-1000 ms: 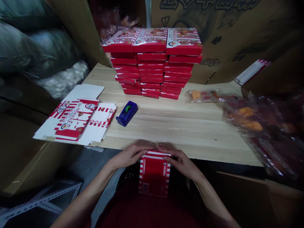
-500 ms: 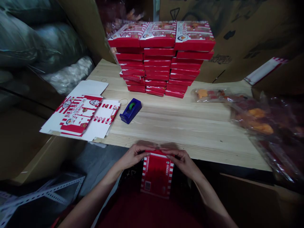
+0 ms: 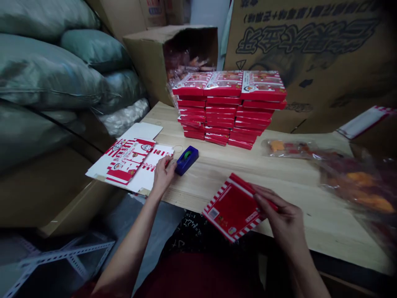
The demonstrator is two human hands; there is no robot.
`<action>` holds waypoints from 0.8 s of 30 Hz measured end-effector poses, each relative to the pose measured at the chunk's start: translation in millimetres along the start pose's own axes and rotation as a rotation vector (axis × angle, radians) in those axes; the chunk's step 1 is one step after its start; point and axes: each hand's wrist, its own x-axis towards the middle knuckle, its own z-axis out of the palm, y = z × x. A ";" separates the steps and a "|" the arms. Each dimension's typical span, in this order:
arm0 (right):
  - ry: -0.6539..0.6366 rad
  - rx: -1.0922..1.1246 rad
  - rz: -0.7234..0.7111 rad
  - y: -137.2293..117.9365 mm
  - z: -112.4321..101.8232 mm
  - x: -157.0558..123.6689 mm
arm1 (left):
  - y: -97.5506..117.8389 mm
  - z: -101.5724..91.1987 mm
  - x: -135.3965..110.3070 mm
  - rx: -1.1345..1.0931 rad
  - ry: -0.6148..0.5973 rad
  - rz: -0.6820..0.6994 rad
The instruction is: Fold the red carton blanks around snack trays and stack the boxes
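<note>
My right hand (image 3: 283, 213) is closed on the edge of a flat red box (image 3: 237, 207) with white-striped borders and a barcode. The box is tilted above the table's front edge, its printed face towards me. At the front end of a blue tape dispenser (image 3: 187, 160) with a green core is my left hand (image 3: 163, 174). Its fingers are bent, with thumb and forefinger slightly apart, and I see nothing held in them. Beside and partly behind this hand lie flat red-and-white printed cartons (image 3: 128, 159).
Stacked red boxes (image 3: 221, 114) stand in three columns at the back of the wooden table (image 3: 217, 165). Clear packs of orange and red pieces (image 3: 359, 182) lie at right. Behind are an open cardboard box (image 3: 149, 54) and a large carton (image 3: 310, 62); sacks (image 3: 46, 70) are piled left.
My left hand has let go of the red box and moved left to the tape dispenser. My right hand has brought the box up and right, turning it. The view has tilted upward.
</note>
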 end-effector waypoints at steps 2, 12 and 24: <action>0.119 -0.080 -0.160 -13.0 0.0 9.1 | -6.0 -2.4 28.0 0.015 -0.015 -0.064; -0.053 -0.211 -0.375 -8.8 37.2 15.5 | -1.3 11.7 49.1 -0.197 -0.173 -0.315; -0.040 -0.240 -0.365 -13.1 35.1 26.2 | -33.7 1.1 17.8 -0.416 -0.108 -0.284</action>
